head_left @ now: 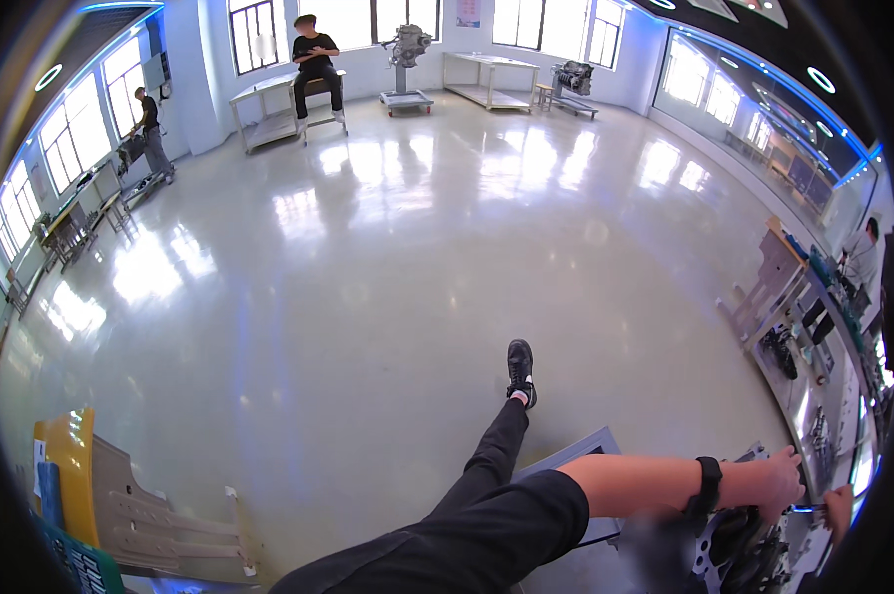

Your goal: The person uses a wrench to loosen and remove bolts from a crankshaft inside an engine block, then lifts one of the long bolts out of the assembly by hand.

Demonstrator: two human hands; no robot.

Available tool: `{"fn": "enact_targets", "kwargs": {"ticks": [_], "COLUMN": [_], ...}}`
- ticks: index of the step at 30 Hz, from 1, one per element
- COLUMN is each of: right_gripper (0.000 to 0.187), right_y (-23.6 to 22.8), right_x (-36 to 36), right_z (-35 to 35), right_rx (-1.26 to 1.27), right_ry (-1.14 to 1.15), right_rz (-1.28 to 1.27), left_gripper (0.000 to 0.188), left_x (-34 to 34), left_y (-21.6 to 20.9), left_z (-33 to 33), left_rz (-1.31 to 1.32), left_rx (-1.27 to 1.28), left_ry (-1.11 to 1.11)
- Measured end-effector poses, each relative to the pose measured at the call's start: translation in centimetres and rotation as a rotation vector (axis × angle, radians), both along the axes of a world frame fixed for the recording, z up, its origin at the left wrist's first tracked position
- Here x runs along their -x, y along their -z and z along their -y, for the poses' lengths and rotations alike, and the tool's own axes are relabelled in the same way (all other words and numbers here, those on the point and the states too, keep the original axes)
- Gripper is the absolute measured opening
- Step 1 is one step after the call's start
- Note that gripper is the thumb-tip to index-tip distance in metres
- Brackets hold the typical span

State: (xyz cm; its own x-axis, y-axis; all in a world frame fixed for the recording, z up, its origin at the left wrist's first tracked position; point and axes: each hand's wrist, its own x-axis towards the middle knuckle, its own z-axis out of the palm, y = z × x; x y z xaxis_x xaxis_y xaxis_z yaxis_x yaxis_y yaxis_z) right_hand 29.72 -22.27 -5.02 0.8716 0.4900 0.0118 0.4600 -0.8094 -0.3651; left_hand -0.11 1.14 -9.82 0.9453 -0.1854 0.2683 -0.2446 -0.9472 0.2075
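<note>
My left arm, with a black strap on its wrist, reaches across to the lower right. There my left hand [781, 482] is bent over an assembly of dark and metal parts [739, 554], fingers partly hidden. Close beside it, at the picture's rim, my right hand [839, 511] is closed, and its fingers are only partly seen. A thin rod with a blue stretch [808, 509] runs between the two hands, its end at the right one. What my left hand grips, if anything, cannot be made out.
My black shoe [520, 368] stands on the glossy floor. Right of it, a workbench [798, 396] carries metal parts, with a person [858, 259] behind. A yellow-edged stool [81, 465] is at lower left. Farther off are a seated person [316, 64], a standing person [150, 129] and an engine on a stand [405, 49].
</note>
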Motion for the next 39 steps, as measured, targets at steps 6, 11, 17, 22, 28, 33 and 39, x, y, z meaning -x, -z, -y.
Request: {"fn": "enact_targets", "kwargs": {"ticks": [6,11,17,22,28,33,39], "right_gripper": [0.038,0.037,0.036,0.036,0.030,0.035,0.033], "right_y": [-1.2,-1.6,-1.0,-0.5,0.8,-3.3,-3.9], "right_x": [1.0,2.1,3.0,3.7,2.2,19.6,25.0], "right_z": [-5.7,-9.1,-11.9,-16.3,-20.2,-24.7,-26.1], "right_rx": [0.036,0.071,0.069,0.024,0.031,0.132,0.427], "right_ry": [-0.006,-0.077,-0.165,-0.293,-0.693,-0.899,-0.976], "right_rz": [-0.098,-0.051,-0.023,0.027,0.233,0.173,-0.051], "left_gripper": [0.047,0.045,0.042,0.042,0.035,0.033,0.032], "left_x": [0.2,0.0,-0.7,-1.4,-2.8,-2.0,-0.6], "left_y": [0.1,1.0,1.9,2.4,3.4,2.0,0.9], "left_z": [-0.2,-0.2,-0.4,-0.4,0.0,0.2,-0.2], "left_rz": [0.039,0.151,0.213,0.200,0.301,0.115,0.073], "left_rx": [0.066,0.138,0.126,0.026,0.059,0.011,0.093], "left_ry": [0.015,0.018,0.038,-0.022,-0.003,0.014,0.073]}}
